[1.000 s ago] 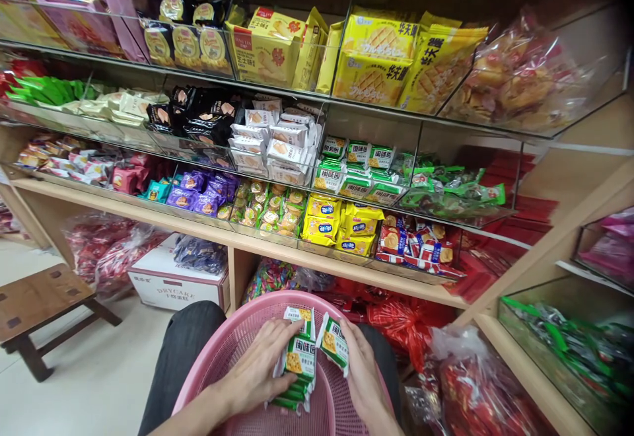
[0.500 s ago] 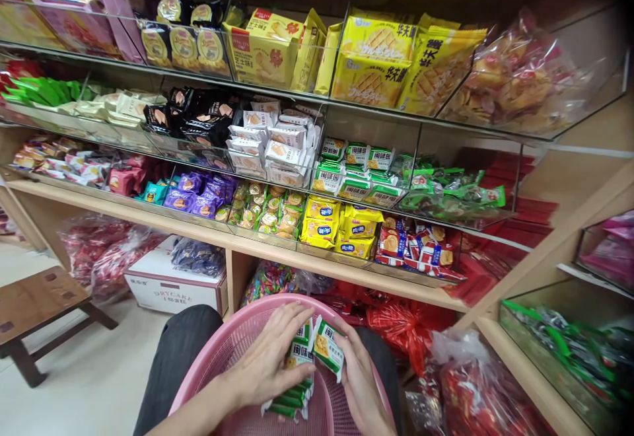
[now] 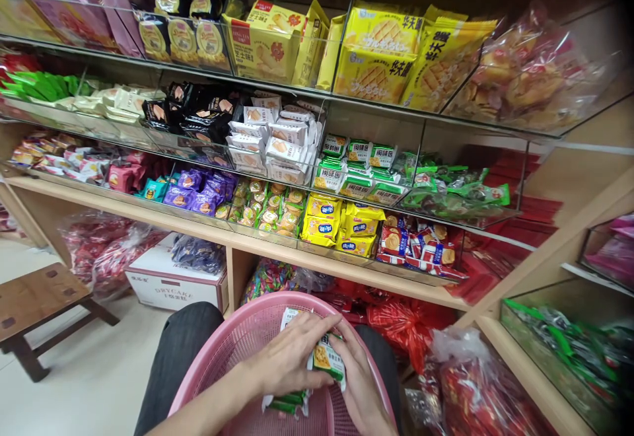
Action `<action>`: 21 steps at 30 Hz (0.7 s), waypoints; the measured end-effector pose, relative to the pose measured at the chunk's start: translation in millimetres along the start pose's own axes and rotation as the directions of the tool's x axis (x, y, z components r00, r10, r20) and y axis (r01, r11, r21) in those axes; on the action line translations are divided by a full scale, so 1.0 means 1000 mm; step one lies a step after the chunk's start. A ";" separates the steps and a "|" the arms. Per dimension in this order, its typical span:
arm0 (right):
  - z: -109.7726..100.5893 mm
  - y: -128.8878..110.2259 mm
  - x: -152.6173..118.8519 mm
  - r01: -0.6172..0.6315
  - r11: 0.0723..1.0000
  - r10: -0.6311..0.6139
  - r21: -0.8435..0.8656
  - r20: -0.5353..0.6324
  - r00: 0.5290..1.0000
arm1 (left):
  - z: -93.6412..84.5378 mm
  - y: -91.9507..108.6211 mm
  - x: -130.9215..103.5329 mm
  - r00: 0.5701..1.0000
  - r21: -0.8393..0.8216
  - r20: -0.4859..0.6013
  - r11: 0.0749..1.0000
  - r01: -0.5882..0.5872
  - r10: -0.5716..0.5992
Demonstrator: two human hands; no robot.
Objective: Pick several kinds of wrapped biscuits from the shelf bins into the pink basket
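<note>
Pinching by edges, not faces, prob. spares contents: R hand (image 3: 364, 373) grip near-closed on green-white pkt (image 3: 327, 358), 6 o'clock, above pink basket (image 3: 307, 298); L hand (image 3: 287, 360) grip half-curled over it + lower pkts (image 3: 290, 401) at 7 o'clock, firmness can't tell.

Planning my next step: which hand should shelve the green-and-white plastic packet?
Probably the right hand: it holds the packet and lies more directly below matching shelved packets; the left hand is farther left.
</note>
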State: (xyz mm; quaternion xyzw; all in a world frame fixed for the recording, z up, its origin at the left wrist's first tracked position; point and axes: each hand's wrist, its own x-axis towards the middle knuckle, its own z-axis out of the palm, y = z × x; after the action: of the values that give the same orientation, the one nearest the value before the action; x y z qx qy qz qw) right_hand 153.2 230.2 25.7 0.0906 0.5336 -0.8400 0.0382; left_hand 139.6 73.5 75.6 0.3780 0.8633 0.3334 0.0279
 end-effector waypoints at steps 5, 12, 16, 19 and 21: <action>0.002 -0.006 -0.002 0.030 0.999 -0.028 -0.030 0.040 0.999 | -0.014 -0.005 -0.002 0.997 -0.054 -0.060 0.998 0.039 -0.042; 0.002 -0.010 -0.001 0.038 0.997 -0.039 -0.067 -0.004 0.999 | -0.036 -0.041 -0.004 0.953 -0.215 -0.253 0.970 0.115 -0.169; -0.001 -0.001 0.004 0.077 0.976 -0.093 -0.204 -0.070 0.993 | -0.029 -0.054 -0.003 0.944 -0.296 -0.249 0.945 0.138 -0.216; -0.004 0.005 0.007 0.066 0.964 -0.087 -0.258 -0.073 0.994 | -0.021 -0.058 0.000 0.953 -0.287 -0.229 0.949 0.129 -0.199; -0.005 0.006 0.007 0.047 0.962 -0.067 -0.270 -0.068 0.995 | -0.017 -0.059 0.002 0.961 -0.251 -0.203 0.958 0.136 -0.190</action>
State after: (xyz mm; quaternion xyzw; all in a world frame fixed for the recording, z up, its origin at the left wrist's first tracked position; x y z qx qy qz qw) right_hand 147.8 231.9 16.9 0.1012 0.6458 -0.7567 0.0056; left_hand 95.5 36.5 54.3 0.2591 0.8437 0.4701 0.0021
